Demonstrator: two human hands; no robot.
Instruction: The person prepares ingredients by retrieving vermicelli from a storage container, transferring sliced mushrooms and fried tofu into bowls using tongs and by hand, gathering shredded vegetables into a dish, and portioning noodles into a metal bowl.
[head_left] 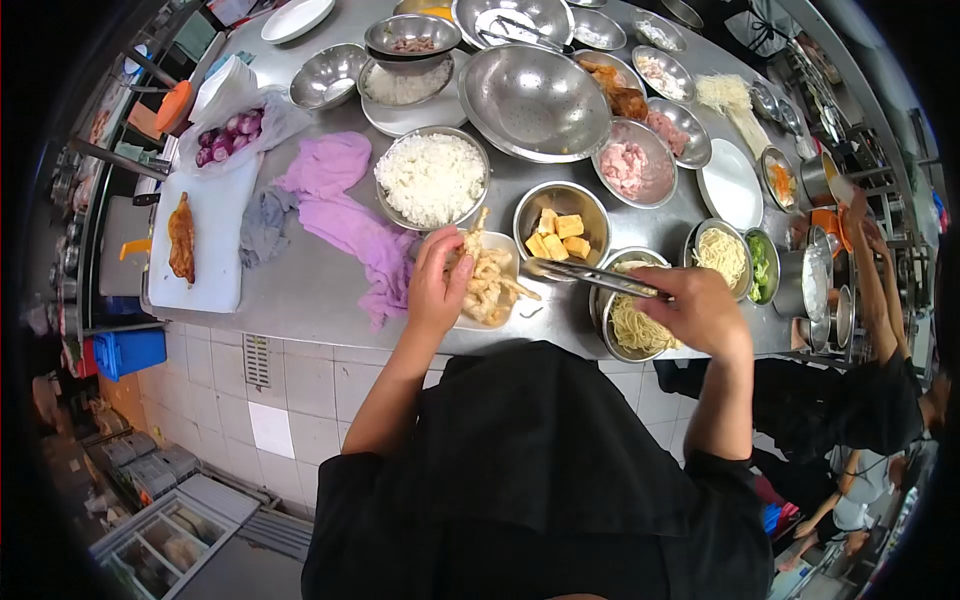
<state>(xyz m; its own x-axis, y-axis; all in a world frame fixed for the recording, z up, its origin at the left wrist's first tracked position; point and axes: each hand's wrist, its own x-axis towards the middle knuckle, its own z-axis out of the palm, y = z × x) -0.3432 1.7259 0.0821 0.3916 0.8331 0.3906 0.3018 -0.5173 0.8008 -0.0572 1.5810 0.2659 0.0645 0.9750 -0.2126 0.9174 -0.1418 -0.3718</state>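
My left hand [440, 280] has its fingers curled round pale battered fried pieces [488, 285] at the left side of a white container [511, 257]. The pieces rise above the rim, and my palm hides part of that side. Metal tongs [600, 277] are gripped in my right hand [700, 310], their tips pointing left towards the fried food. The tongs pass over the front of a steel bowl of yellow fried tofu cubes [555, 240]. Below my right hand sits a bowl of yellow noodles [635, 325].
A bowl of white rice [432, 178] and a purple cloth [345, 215] lie to the left. Further left, a cutting board [205, 215] holds a browned piece of meat [181, 238]. Steel bowls [535, 100] fill the back. Another person's arms [870, 260] reach in at right.
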